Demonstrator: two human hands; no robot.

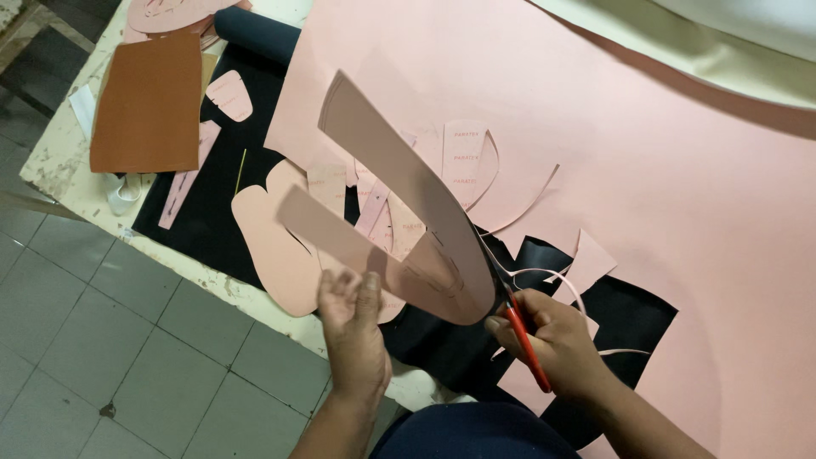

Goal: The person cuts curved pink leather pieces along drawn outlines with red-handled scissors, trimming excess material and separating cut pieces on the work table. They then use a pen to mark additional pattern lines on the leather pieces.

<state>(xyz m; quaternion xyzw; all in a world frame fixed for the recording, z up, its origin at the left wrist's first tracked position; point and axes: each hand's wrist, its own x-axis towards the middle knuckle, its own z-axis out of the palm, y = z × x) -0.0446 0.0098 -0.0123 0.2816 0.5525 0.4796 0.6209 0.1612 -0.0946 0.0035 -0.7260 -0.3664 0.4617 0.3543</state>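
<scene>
Fingers: left hand point(353, 327) grips pink sheet piece point(399, 212) | right hand point(552, 340) closed on red scissors point(527, 344)

From my remote feed, I see no packages, signs or screens. The only label-like marks are small red printed stamps, repeated in a column on a tongue-shaped pink cut piece point(464, 153) lying at the middle of the counter point(59, 161), with another faint stamp on a narrow pink strip point(406, 228) just below and left of it. Both pieces are pale pink, the print red.
</scene>
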